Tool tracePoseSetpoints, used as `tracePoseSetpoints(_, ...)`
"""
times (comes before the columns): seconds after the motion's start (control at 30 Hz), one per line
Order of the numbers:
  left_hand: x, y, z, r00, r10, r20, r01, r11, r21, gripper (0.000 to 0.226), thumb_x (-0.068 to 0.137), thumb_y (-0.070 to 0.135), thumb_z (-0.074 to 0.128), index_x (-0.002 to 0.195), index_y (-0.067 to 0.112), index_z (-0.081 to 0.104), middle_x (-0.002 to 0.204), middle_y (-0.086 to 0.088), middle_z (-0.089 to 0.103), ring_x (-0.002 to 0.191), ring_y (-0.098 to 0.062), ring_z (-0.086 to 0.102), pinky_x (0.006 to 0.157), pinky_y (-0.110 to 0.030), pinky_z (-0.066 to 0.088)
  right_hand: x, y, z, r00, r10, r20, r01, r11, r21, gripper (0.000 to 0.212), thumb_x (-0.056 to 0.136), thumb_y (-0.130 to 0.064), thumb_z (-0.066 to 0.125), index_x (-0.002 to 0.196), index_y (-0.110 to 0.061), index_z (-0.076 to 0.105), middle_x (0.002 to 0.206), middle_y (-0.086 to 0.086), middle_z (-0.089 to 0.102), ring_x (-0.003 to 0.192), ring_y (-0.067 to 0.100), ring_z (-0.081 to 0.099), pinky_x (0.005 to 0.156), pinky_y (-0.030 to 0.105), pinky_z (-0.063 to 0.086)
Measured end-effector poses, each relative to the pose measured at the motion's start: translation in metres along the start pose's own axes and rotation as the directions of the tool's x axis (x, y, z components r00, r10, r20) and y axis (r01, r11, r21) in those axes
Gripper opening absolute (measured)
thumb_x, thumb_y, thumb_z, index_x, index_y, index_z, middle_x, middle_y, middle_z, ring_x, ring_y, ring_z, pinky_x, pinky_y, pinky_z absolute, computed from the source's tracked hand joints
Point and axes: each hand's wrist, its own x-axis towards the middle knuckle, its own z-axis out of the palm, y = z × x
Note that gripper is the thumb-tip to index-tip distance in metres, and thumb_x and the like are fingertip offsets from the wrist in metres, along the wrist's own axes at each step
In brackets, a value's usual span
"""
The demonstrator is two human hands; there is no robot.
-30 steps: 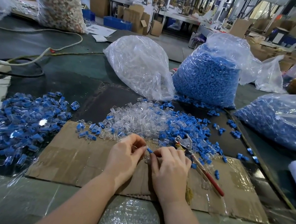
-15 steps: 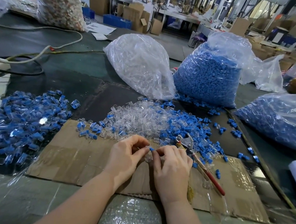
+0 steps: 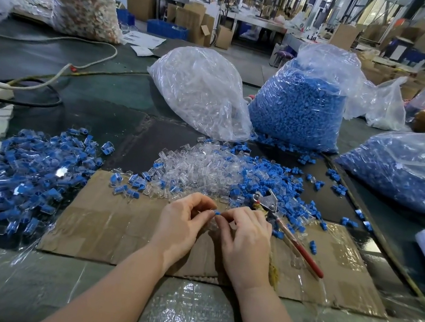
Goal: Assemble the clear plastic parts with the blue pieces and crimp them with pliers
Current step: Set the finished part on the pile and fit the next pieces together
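Progress first, reading from my left: 1 wide heap of finished assemblies, clear shells with blue inserts, covers the dark table beside the cardboard sheet. I judge many units done, but far more remain. Ahead of my hands sits 1 loose mound of clear plastic parts, blending on its right into scattered blue pieces. Behind these stand 1 bag of clear parts and 1 bag of blue pieces, both well filled, with a further blue-filled bag at far right.

My left hand and right hand meet over the cardboard, fingertips nearly touching. Between them I pinch 1 small blue piece, with what looks like 1 clear part just below it, mostly hidden by my fingers. Both hands are curled around this pair; I judge I am pressing them together, with crimping not yet done.

Just right of my right hand lie the pliers, red handles toward me, metal head resting among the blue pieces, untouched.
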Motion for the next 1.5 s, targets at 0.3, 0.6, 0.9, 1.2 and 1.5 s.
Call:
tracePoseSetpoints(0.3,0.0,0.001,-0.001,0.999,-0.033,-0.008,0.032,0.997,-0.075,0.02,0.088,0.005,0.06,0.085,0.024,0.063,0.08,-0.003,0.067,0.074,-0.014,0.062,0.068,-0.027,0.053,0.0,-0.001,-0.003,0.999,-0.036,0.031,0.034,0.997,0.075,0.018,0.083,-0.012,0.069,0.1,-0.016,0.068,0.092,-0.003,0.065,0.087,0.022,0.055,0.081,0.039,0.042)
tracePoseSetpoints(0.6,-0.001,0.005,-0.001,1.0,0.006,-0.006,-0.006,1.0,-0.021,0.022,0.087,0.003,0.06,0.082,0.024,0.066,0.081,-0.004,0.069,0.076,-0.017,0.064,0.071,-0.026,0.053,0.002,-0.002,-0.003,0.998,-0.057,0.02,0.056,0.996,0.069,0.016,0.08,-0.015,0.074,0.096,-0.016,0.072,0.089,0.0,0.064,0.083,0.023,0.055,0.077,0.043,0.046)
tracePoseSetpoints(0.9,0.0,0.005,0.0,1.0,0.007,-0.028,-0.007,1.0,0.019,0.02,0.083,0.002,0.065,0.081,0.022,0.064,0.077,-0.005,0.067,0.069,-0.011,0.059,0.067,-0.021,0.051,0.002,-0.003,-0.004,0.996,-0.089,0.009,0.088,0.995,0.046,0.015,0.08,-0.013,0.074,0.095,-0.014,0.072,0.087,0.002,0.064,0.079,0.025,0.055,0.075,0.042,0.048)
tracePoseSetpoints(1.2,0.002,0.003,0.001,0.998,-0.025,-0.052,0.024,1.0,-0.009,0.009,0.084,0.004,0.065,0.085,0.014,0.066,0.078,-0.007,0.067,0.075,-0.019,0.062,0.074,-0.031,0.055,0.002,-0.006,-0.008,0.999,-0.052,0.0,0.052,0.998,0.025,0.02,0.081,-0.016,0.068,0.101,-0.014,0.069,0.092,0.001,0.063,0.087,0.024,0.058,0.079,0.04,0.044)
tracePoseSetpoints(1.5,0.006,-0.005,0.0,0.996,-0.041,-0.078,0.037,0.998,-0.043,0.017,0.085,0.004,0.064,0.081,0.02,0.063,0.076,-0.004,0.067,0.072,-0.014,0.064,0.064,-0.017,0.05,0.011,0.006,-0.036,0.799,0.593,0.099,-0.435,0.684,-0.586,0.066,0.088,-0.057,0.045,0.139,-0.017,0.032,0.139,0.011,0.037,0.129,0.029,0.033,0.105,0.051,0.025)
